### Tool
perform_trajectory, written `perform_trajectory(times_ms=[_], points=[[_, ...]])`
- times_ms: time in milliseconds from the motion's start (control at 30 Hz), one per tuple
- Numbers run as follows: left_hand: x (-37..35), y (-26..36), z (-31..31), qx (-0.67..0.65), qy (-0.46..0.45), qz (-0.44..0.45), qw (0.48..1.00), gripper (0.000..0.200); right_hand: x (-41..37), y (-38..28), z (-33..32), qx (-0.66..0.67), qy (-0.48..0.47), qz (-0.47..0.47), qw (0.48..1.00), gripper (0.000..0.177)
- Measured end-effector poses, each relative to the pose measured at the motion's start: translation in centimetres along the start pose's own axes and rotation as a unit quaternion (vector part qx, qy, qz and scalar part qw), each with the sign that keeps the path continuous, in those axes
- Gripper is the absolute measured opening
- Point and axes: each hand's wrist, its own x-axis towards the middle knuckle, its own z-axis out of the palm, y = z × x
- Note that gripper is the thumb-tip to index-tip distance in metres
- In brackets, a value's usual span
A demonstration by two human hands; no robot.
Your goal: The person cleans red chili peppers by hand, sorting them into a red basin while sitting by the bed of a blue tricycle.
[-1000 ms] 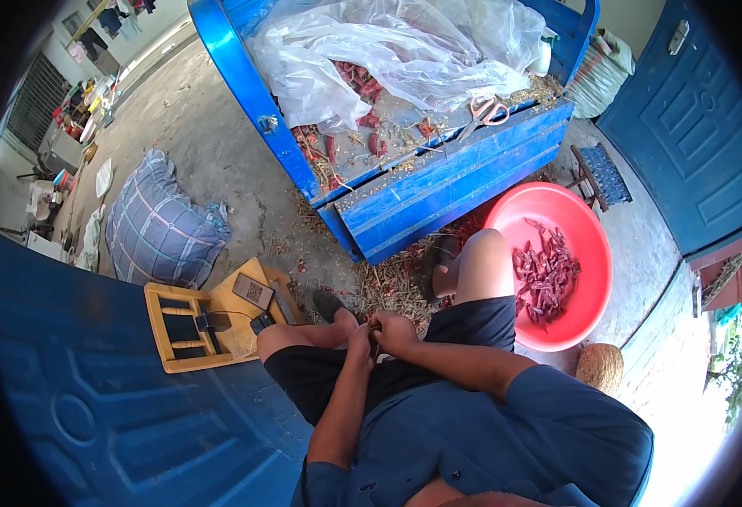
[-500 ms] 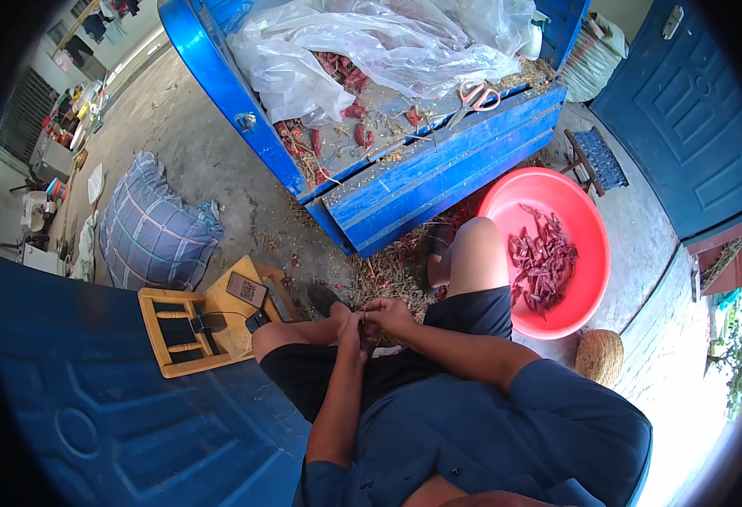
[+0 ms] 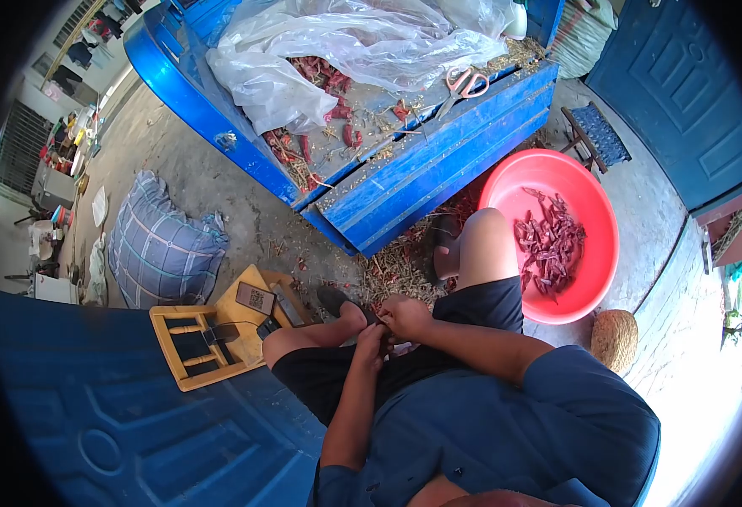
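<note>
My left hand (image 3: 372, 343) and my right hand (image 3: 406, 318) meet above my lap, between my knees. The fingers of both are closed in a pinch, touching or nearly so. Whatever is between the fingertips is too small and dark to make out. To the right of my right knee, a pink plastic basin (image 3: 595, 279) holds a pile of dried red chilies (image 3: 552, 245). Beneath my hands, plant scraps and chili bits (image 3: 396, 275) litter the floor.
Ahead stands a blue cargo bed (image 3: 447, 169) with plastic sheeting (image 3: 362, 42), loose chilies and scissors (image 3: 465, 84) near its edge. To the left are a wooden chair (image 3: 185, 346) with a phone (image 3: 255, 298) on it and a plaid sack (image 3: 164, 245). A small stool (image 3: 595, 135) is beyond the basin.
The view has tilted a little, so the cargo bed and basin appear slightly higher. Both hands stay together over my lap, fingers still pinched, with a small shift in their pose.
</note>
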Motion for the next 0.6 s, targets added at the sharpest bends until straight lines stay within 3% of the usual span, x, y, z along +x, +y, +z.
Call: perform_trajectory(times_ms=[133,200,233,300,500,600], points=[[-0.3,0.3,0.4,0.023,-0.033,-0.034,0.999,0.015,-0.6,1.0,-1.5,-0.026,-0.058,-0.051,0.997,0.019],[-0.6,0.6,0.7,0.02,-0.054,-0.044,0.997,0.016,-0.5,1.7,-2.2,0.11,-0.128,0.014,0.986,0.02],[-1.0,0.7,0.7,0.006,-0.065,-0.034,0.997,0.017,-0.5,1.7,-2.2,0.112,-0.127,0.016,0.985,0.02],[-1.0,1.2,0.7,-0.007,-0.077,-0.022,0.997,0.017,-0.1,1.7,-2.5,0.31,-0.143,0.077,0.937,0.02],[-1.2,2.1,1.1,-0.058,-0.093,0.025,0.994,0.018,0.4,-0.1,-3.2,0.332,-0.09,0.119,0.931,0.019],[-0.8,2.2,1.4,-0.059,-0.087,0.032,0.994,0.021,0.4,0.1,-2.5,0.319,-0.051,0.097,0.941,0.019]])
